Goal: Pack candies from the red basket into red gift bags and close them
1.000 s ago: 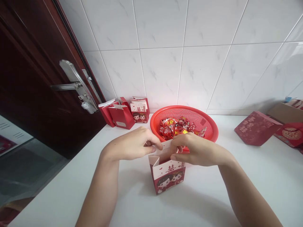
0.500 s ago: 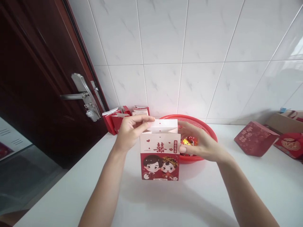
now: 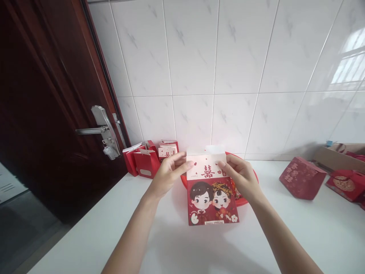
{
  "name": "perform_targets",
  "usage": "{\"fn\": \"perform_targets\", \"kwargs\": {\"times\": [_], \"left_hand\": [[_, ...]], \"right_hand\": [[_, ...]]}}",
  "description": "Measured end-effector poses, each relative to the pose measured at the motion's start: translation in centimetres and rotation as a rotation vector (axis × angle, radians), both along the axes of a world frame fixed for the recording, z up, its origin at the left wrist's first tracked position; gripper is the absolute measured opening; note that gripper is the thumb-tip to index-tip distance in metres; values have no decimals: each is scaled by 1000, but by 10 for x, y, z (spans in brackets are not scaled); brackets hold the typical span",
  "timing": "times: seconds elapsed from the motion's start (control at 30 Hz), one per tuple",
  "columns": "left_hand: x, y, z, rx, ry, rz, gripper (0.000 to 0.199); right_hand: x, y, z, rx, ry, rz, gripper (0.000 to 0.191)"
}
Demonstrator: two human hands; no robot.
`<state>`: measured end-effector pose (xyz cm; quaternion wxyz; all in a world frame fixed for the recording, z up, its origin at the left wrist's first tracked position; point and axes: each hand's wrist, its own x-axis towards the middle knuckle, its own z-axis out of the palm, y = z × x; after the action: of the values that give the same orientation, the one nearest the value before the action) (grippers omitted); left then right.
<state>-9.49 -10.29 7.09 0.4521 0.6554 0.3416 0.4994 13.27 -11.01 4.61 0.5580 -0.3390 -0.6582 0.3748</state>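
A red and white paper gift bag [image 3: 212, 198], printed with a cartoon couple and a red double-happiness character, is held up at the middle of the head view. My left hand [image 3: 168, 175] pinches its upper left edge, thumb on the front. On the upper right edge, my right hand [image 3: 243, 177] grips it the same way. Behind the bag, a red plastic basket [image 3: 184, 183] is mostly hidden. Some shiny red wrapped pieces [image 3: 236, 192] show inside it, beside the bag's right edge.
Several red and white paper bags [image 3: 146, 163] stand by the tiled wall at left. To the right are a dark red box [image 3: 302, 178], a red packet [image 3: 346, 184] and a cardboard box [image 3: 336, 154]. A brown door [image 3: 57, 76] borders the white table [image 3: 99, 228] at left.
The bag has shifted right and its printed front now faces me more. My right hand has moved from its side to pinch the upper right edge. The view has tilted up slightly.
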Motion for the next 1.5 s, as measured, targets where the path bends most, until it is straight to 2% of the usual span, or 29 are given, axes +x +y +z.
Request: {"fn": "perform_targets", "kwargs": {"times": [0.1, 0.23, 0.3, 0.4, 0.47, 0.6, 0.7, 0.77, 0.87, 1.03, 1.3, 1.4, 1.5], "left_hand": [[5, -1, -3, 71, 6, -16, 40], [8, 0, -7, 141, 24, 104, 41], [7, 1, -9, 200, 42, 146, 37], [7, 1, -10, 267, 61, 156, 26], [8, 1, -10, 282, 45, 160, 22], [11, -2, -10, 312, -16, 176, 15], [13, -2, -11, 328, -41, 190, 13], [13, -1, -12, 346, -48, 207, 12], [13, 2, -13, 372, -46, 240, 12], [14, 4, -15, 384, -35, 252, 11], [12, 4, -14, 283, 18, 144, 17], [14, 4, -15, 250, 15, 173, 19], [15, 4, -15, 187, 11, 179, 32]], "right_hand": [[1, 1, 0, 10, 1, -13, 41], [8, -1, 4, -27, 12, 124, 30], [12, -2, 5, -22, 7, 176, 32], [18, -1, 5, 26, -2, 226, 37], [21, 1, 4, 69, -9, 244, 32], [22, 4, 5, 190, -23, 136, 21], [21, 4, 7, 235, -38, 25, 27], [19, 4, 8, 192, -16, 23, 24], [17, 3, 8, 53, 54, 91, 13], [16, 0, 10, -110, 37, 121, 25], [19, 2, 9, -72, -46, -4, 35], [19, 2, 8, -54, -71, -18, 38], [18, 1, 9, -15, -97, -45, 39]]}}
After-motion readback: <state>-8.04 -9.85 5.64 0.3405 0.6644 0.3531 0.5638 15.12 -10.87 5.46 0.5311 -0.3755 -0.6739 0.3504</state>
